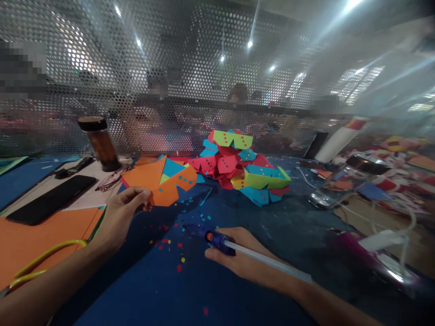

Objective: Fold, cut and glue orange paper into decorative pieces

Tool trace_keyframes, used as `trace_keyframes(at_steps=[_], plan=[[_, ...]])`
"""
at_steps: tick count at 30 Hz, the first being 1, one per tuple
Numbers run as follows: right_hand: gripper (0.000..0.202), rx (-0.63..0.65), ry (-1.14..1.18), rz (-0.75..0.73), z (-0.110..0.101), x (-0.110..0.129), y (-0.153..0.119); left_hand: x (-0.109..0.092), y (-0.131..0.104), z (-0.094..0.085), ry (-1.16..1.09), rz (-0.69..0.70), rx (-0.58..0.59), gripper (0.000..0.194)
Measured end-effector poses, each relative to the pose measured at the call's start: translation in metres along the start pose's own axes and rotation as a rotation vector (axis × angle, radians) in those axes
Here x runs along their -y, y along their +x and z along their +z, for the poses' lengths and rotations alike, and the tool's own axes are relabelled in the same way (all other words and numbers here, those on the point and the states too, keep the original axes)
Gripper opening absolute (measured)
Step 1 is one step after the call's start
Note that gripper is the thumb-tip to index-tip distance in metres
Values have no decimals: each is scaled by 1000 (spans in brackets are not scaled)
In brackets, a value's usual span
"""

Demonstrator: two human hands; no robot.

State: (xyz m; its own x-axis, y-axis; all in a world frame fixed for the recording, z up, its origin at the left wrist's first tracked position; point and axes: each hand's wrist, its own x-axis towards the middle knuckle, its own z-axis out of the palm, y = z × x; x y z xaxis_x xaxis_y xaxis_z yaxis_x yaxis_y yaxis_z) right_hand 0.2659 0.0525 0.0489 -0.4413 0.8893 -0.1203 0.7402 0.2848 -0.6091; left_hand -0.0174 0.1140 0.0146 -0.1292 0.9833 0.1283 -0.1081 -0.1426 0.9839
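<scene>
My left hand (127,210) pinches the end of an orange paper cutout (168,189), shaped like glasses with small blue squares stuck on it. In my right hand (249,253) is a blue hot glue gun (220,240) with a clear glue stick (272,261) coming out of its back; its nozzle points left, over the table. Tiny red, yellow and blue paper squares (179,268) lie scattered between my hands. Behind them stands a pile of folded red, blue and green paper cutouts (227,164), many with small squares on them. Loose orange sheets (146,174) lie behind the held cutout.
On the left are yellow-handled scissors (50,253), orange paper (44,237), a black phone (50,199) and a dark-lidded jar (102,145). A clear bottle (346,181), a purple device (377,258) with a white cable and paper scraps sit right. A perforated metal screen (190,99) rises behind.
</scene>
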Motion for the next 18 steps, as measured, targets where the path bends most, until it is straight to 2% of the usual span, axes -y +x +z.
trace_keyframes(at_steps=[18], plan=[[29, -7, -68, -2, 1, 3, -1, 0, -1, 1, 33, 13, 29, 18]])
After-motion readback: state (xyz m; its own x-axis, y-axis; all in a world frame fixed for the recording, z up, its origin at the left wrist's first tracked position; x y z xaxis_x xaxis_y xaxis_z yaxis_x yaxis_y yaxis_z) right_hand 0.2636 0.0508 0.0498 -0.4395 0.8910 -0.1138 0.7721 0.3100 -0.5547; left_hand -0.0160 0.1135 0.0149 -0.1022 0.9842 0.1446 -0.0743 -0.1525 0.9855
